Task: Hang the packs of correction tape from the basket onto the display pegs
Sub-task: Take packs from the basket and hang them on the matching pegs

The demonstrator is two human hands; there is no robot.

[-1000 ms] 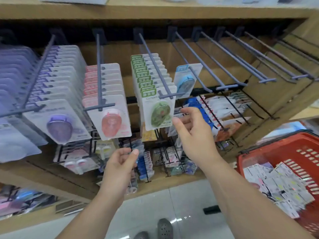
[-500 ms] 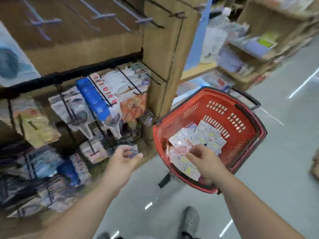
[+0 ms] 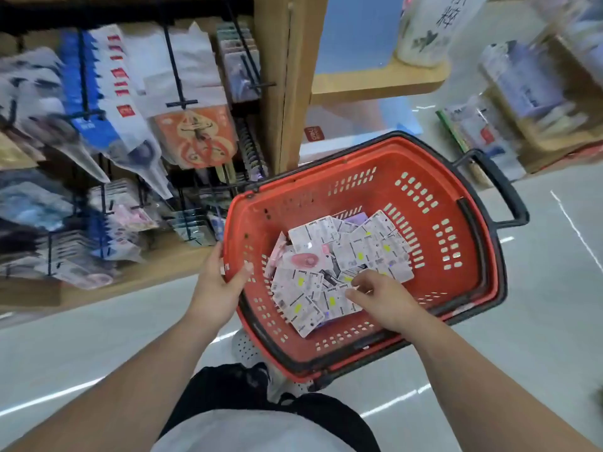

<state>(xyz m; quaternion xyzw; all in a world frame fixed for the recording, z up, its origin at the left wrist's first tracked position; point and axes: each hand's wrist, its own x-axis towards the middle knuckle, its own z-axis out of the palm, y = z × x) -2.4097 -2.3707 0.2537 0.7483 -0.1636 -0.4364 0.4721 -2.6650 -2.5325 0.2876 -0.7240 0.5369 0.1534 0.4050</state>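
— What have you got in front of you?

— The red basket (image 3: 463, 203) on the floor beside the shelving, and a loose heap of correction tape packs (image 3: 339, 265) in its bottom, mostly face down, one pink pack (image 3: 305, 260) face up near the left wall.

— How will they handle?

— Light, I'd judge, flat stiff card with a slick blister, and they'd slide over each other. I'd pinch one by a card edge, away from the hang hole.

— And my hands?

— My left hand (image 3: 217, 285) is wrapped over the basket's left rim, fingers curled, steadying it. My right hand (image 3: 383, 296) reaches down onto the heap, palm down, fingers bent on the top packs; whether they've closed on one I can't tell.
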